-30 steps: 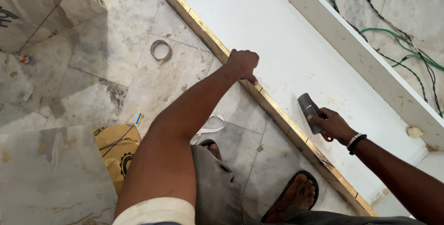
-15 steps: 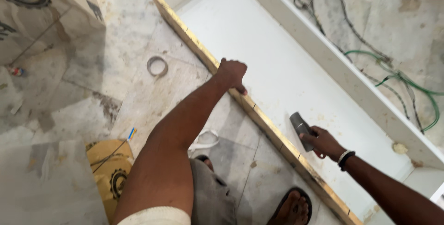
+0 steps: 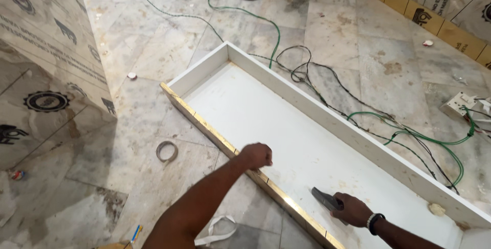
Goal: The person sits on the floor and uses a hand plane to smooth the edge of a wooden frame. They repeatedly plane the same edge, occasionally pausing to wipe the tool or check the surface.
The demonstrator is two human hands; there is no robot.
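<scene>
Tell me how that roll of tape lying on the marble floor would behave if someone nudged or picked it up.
The roll of tape lies flat on its side on the floor, so a nudge would probably slide it, not roll it. It looks like a thin, nearly spent ring, so likely very light. Stood on edge, it could roll across the smooth tiles.

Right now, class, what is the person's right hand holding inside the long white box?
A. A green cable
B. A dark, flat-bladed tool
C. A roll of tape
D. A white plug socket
B: the right hand grips a dark, flat-bladed tool resting on the floor of the white box, while the roll of tape lies on the floor outside it and the green cable runs beyond the far wall.
</scene>
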